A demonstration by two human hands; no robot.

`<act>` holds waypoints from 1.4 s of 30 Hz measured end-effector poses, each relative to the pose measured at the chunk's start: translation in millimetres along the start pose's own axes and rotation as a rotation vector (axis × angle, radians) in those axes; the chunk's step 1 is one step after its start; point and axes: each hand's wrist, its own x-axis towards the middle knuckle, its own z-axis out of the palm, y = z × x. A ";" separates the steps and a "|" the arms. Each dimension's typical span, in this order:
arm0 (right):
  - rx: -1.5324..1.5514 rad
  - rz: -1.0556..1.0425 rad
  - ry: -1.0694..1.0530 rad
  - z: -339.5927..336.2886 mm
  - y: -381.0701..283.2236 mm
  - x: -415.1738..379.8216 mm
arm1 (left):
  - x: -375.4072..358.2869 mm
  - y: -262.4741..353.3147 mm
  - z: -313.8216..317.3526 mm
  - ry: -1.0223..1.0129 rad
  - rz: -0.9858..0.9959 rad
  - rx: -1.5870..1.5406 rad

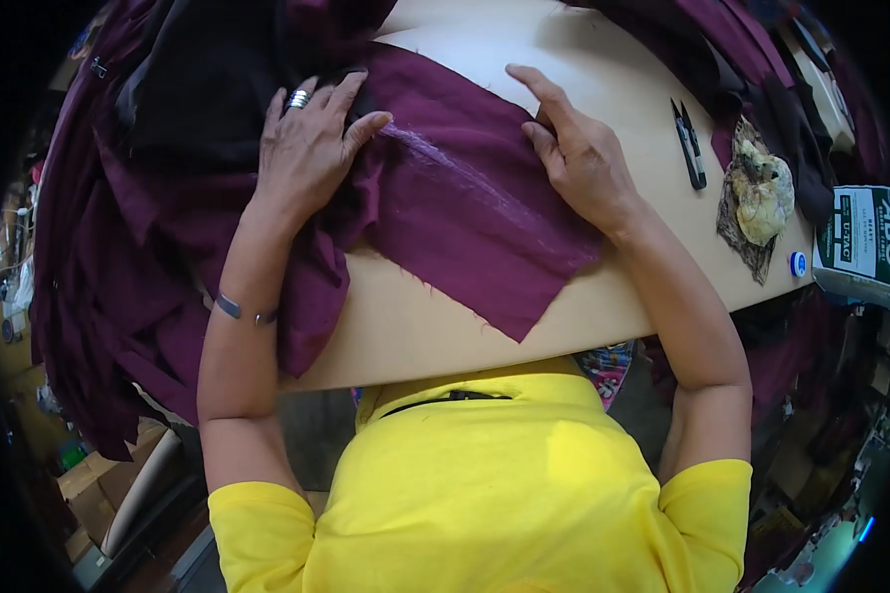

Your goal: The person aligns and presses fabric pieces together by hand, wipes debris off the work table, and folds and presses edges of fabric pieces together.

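Observation:
A maroon cloth piece (455, 198) with frayed edges lies on the table, a whitish streak (455, 168) running diagonally across it. My left hand (311, 143), a ring on one finger, rests with spread fingers where this piece meets the bunched maroon and dark fabric (203, 99). Its thumb points at the upper end of the streak. Over the right edge of the piece is my right hand (588, 163), index finger stretched out and thumb apart from it, the other fingers curled under and partly hidden. Nothing shows between its fingers.
Black thread snips (689, 145) lie on the table (415, 326) at the right. Beyond them are a pale lump on dark netting (756, 198), a small blue-and-white cap (798, 264) and a green-and-white box (860, 242). Maroon fabric (119, 287) hangs over the left edge.

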 end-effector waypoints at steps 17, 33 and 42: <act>-0.225 -0.122 -0.053 -21.2 12.7 -24.4 | 6.0 40.2 -16.0 -0.190 0.483 -0.460; -0.160 -0.065 -0.053 -21.8 13.9 -23.4 | 21.7 15.2 -17.5 -0.321 0.425 -0.420; -0.134 -0.081 -0.030 -21.5 19.6 -19.1 | 18.5 12.8 -20.8 -0.191 0.443 -0.366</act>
